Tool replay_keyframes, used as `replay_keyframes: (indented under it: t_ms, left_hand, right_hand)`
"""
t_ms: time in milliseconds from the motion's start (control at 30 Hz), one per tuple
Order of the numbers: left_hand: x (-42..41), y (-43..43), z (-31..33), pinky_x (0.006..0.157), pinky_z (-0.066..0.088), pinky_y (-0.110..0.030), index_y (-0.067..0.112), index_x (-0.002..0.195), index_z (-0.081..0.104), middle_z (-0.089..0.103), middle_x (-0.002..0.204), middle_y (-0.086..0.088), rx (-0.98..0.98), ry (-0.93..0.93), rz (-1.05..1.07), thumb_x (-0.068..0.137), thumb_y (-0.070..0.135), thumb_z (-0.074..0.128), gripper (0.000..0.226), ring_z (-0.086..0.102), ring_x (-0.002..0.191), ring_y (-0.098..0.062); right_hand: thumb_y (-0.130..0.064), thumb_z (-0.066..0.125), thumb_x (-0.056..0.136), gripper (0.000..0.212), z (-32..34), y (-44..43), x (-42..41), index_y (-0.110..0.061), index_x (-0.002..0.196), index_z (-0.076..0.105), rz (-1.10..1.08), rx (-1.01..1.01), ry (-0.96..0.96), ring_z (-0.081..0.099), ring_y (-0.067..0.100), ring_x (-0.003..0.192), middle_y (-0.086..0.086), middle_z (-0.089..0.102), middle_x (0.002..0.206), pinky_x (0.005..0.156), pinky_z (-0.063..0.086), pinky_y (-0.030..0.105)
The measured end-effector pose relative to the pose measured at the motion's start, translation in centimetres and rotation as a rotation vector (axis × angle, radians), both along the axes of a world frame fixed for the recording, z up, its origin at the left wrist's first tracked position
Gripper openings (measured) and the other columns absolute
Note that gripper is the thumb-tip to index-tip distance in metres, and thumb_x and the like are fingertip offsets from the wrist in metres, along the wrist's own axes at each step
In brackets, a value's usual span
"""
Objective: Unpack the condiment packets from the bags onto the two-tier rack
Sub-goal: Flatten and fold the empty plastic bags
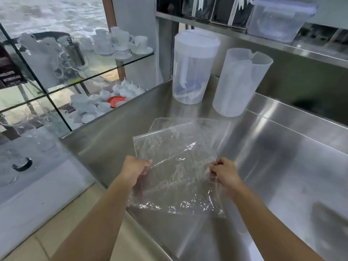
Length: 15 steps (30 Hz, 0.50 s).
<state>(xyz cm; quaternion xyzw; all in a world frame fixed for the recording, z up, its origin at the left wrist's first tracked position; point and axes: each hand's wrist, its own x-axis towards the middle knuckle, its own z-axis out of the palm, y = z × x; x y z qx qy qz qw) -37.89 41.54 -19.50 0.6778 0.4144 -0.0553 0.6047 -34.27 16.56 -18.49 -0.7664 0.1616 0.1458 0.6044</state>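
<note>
Several clear, flat plastic bags (177, 166) lie stacked over the steel counter (282, 157) in front of me, and they look empty. My left hand (134, 169) grips the stack's left edge, fingers curled round it. My right hand (225, 172) pinches the right edge. No condiment packets show, and no two-tier rack is in view.
Two translucent plastic jugs stand at the back of the counter, one lidded (194, 66) and one open (239, 83). A steel shelf (263, 40) above holds a clear lidded box (280, 17) and dark holders. A glass cabinet (75, 72) with white cups stands to the left.
</note>
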Motion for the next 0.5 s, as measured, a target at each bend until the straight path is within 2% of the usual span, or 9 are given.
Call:
replay_keyframes:
  t_ms: [33,67,133,167,233,300,367,433,500]
  left_hand:
    - [0.0,0.1,0.0,0.035,0.033,-0.012,0.007,0.070,0.055,0.052,0.032,0.001,-0.087,-0.012,0.038,0.084,0.011,0.063,0.016,0.048,0.025,-0.006]
    - [0.0,0.3,0.0,0.039,0.036,-0.013,0.011,0.070,0.053,0.056,0.035,0.002,-0.179,-0.021,0.075,0.088,0.013,0.057,0.018,0.051,0.029,-0.006]
    - [-0.1,0.6,0.2,0.049,0.044,-0.022,0.012,0.078,0.054,0.064,0.058,-0.004,-0.321,-0.058,0.118,0.093,0.014,0.047,0.016,0.060,0.052,-0.015]
    - [-0.1,0.9,0.1,0.053,0.046,-0.026,0.007,0.083,0.056,0.062,0.067,-0.009,-0.301,-0.085,0.113,0.092,0.010,0.044,0.015,0.059,0.058,-0.020]
    - [-0.3,1.3,-0.6,0.056,0.050,-0.027,-0.004,0.095,0.060,0.060,0.073,-0.015,-0.097,-0.146,0.044,0.085,0.004,0.047,0.019,0.057,0.064,-0.028]
    - [-0.7,1.3,-1.4,0.078,0.053,-0.039,-0.003,0.107,0.058,0.063,0.094,-0.021,0.183,-0.159,-0.166,0.077,0.019,0.054,0.037,0.060,0.089,-0.037]
    - [-1.3,0.2,-1.3,0.098,0.040,-0.043,0.009,0.114,0.054,0.054,0.117,-0.017,0.588,-0.023,-0.416,0.076,0.039,0.061,0.049,0.048,0.115,-0.037]
    - [-1.8,-1.0,-1.0,0.102,0.028,-0.042,0.019,0.121,0.047,0.042,0.130,-0.008,0.897,0.065,-0.573,0.076,0.056,0.059,0.060,0.035,0.125,-0.031]
    - [-2.4,-1.9,-1.6,0.100,0.024,-0.037,0.022,0.120,0.049,0.043,0.130,-0.004,1.057,-0.043,-0.700,0.075,0.063,0.051,0.060,0.036,0.124,-0.028]
  right_hand:
    - [0.007,0.050,0.086,0.027,0.3,-0.2,0.2,-0.011,0.067,0.044,-0.010,0.022,-0.007,0.047,0.016,0.040,0.008,0.046,0.057,0.042,0.041,0.022]
    - [0.008,0.047,0.087,0.028,0.8,-0.4,0.5,-0.012,0.067,0.043,-0.027,0.037,-0.029,0.048,0.012,0.035,0.008,0.047,0.057,0.037,0.038,0.018]
    - [0.007,0.045,0.088,0.029,1.6,-1.0,1.1,-0.014,0.068,0.042,-0.047,0.065,-0.077,0.046,0.007,0.031,0.007,0.052,0.061,0.034,0.031,0.015]
    - [0.006,0.044,0.089,0.030,2.0,-1.3,1.4,-0.015,0.068,0.042,-0.051,0.098,-0.089,0.045,0.007,0.033,0.006,0.053,0.063,0.035,0.029,0.015]
    - [0.004,0.046,0.089,0.028,2.5,-1.9,2.1,-0.015,0.069,0.046,-0.066,0.182,-0.084,0.046,0.007,0.034,0.005,0.057,0.067,0.035,0.028,0.013]
    - [0.002,0.047,0.089,0.024,2.8,-2.4,2.9,-0.014,0.072,0.052,-0.092,0.289,-0.048,0.048,0.005,0.033,0.003,0.061,0.065,0.032,0.032,0.013]
    - [0.001,0.046,0.090,0.022,2.8,-2.6,3.6,-0.012,0.075,0.054,-0.125,0.432,0.009,0.050,0.003,0.036,0.002,0.062,0.064,0.032,0.035,0.014]
    - [0.000,0.043,0.091,0.022,2.5,-2.5,4.2,-0.010,0.076,0.054,-0.184,0.557,0.071,0.050,0.003,0.034,0.000,0.064,0.057,0.032,0.035,0.012]
    - [-0.001,0.043,0.092,0.021,2.1,-2.1,4.5,-0.010,0.075,0.054,-0.205,0.584,0.102,0.049,0.003,0.032,-0.003,0.064,0.052,0.031,0.035,0.012]
